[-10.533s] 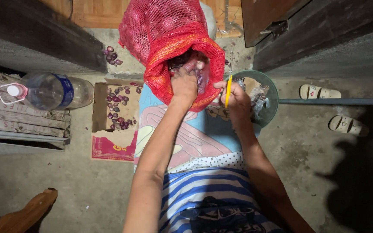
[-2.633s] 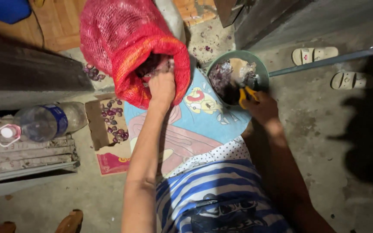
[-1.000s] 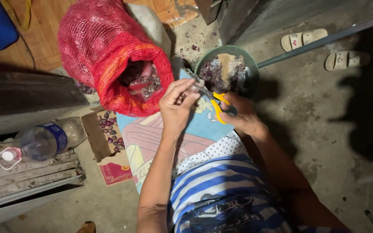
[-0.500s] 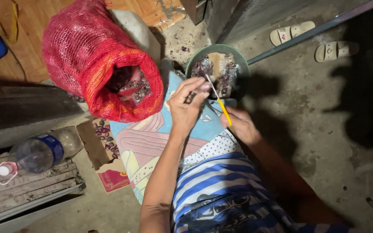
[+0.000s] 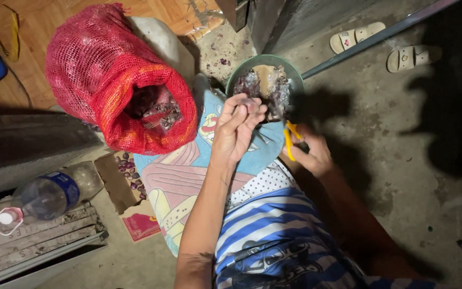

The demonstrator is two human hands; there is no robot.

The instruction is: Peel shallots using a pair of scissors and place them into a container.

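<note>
My left hand (image 5: pixel 236 131) is raised over the patterned cloth (image 5: pixel 180 179) on my lap, its fingertips pinching a small purplish bulb just in front of the green bowl (image 5: pixel 290 72). My right hand (image 5: pixel 308 152) grips yellow-handled scissors (image 5: pixel 290 140), blades pointing up toward the left hand and bowl. The bowl holds a heap of dark purple skins and trimmings. A red mesh sack (image 5: pixel 116 91) lies open to the left, with small purple bulbs inside its mouth.
A flattened cardboard piece (image 5: pixel 129 198) with several small purple bulbs lies left of my lap. A plastic water bottle (image 5: pixel 44 198) rests on wooden slats (image 5: pixel 33 243). Two sandals (image 5: pixel 386 45) and a metal bar (image 5: pixel 370 37) lie on the concrete at upper right.
My left hand came out of the sack's mouth with a small bulb and rose before the bowl. My right hand brought the scissors up beside it. The view shifted left.
</note>
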